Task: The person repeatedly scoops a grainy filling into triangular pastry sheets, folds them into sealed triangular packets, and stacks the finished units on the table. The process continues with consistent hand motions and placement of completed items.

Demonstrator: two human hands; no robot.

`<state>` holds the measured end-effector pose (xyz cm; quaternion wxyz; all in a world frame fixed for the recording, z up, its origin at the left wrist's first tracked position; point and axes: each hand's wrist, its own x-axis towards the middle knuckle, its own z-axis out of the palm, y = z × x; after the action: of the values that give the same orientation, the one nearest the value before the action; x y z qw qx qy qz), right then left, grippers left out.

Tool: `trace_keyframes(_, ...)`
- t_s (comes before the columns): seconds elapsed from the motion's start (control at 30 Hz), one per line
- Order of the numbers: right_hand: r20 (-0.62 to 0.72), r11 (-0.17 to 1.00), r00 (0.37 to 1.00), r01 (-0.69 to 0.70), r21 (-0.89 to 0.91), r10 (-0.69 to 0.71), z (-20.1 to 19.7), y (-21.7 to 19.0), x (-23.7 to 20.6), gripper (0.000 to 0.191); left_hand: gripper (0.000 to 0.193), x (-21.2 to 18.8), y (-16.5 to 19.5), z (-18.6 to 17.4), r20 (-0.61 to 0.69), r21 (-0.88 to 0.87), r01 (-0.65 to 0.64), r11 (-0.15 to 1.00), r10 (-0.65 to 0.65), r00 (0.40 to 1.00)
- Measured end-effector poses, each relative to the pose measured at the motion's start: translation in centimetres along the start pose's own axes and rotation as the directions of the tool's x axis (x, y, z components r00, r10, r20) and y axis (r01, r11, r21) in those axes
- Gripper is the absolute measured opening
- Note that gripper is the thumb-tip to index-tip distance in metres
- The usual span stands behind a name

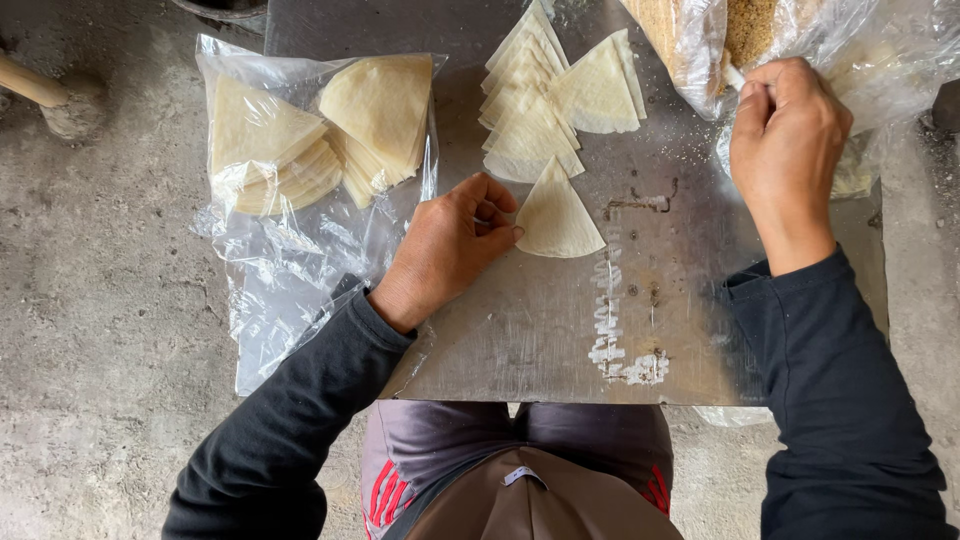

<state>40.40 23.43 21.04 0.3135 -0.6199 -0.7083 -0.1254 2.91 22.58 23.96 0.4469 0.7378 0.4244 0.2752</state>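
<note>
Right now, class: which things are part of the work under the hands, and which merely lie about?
In use: left hand touching single wrapper triangle; right hand at filling bag; fanned wrappers; metal sheet.
Lying about: bagged wrapper stack; wooden handle.

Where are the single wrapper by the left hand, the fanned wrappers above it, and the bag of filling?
single wrapper (556, 220), head view, middle of the triangle.
fanned wrappers (530, 110), head view, centre of the spread.
bag of filling (700, 40), head view, clear plastic side.
</note>
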Motion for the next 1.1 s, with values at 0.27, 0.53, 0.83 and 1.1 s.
trace_keyframes(0.27, 0.140, 0.738, 0.907, -0.407, 0.539, 0.397, 0.5, 0.1, 0.6, 0.014, 0.022, -0.1, -0.3, -0.2, -0.001, -0.012, -0.010, 1.000, 0.010, 1.000)
trace_keyframes(0.53, 0.148, 0.581, 0.854, -0.456, 0.674, 0.499, -2.6, -1.4, 1.8, 0.012, 0.022, -0.1, -0.2, -0.5, 0.001, -0.006, -0.028, 1.000, 0.028, 1.000)
trace_keyframes(0.83, 0.293, 0.351, 0.834, -0.480, 0.804, 0.468, -5.1, -4.7, -0.4, 0.009, 0.022, 0.0, -0.7, -0.8, 0.020, -0.020, -0.007, 1.000, 0.008, 1.000)
trace_keyframes(1.1, 0.561, 0.736, 0.820, -0.450, 0.506, 0.115, -2.6, -11.0, -3.1, 0.008, 0.021, 0.5, -1.3, -1.0, 0.034, -0.017, -0.032, 0.999, 0.032, 0.999)
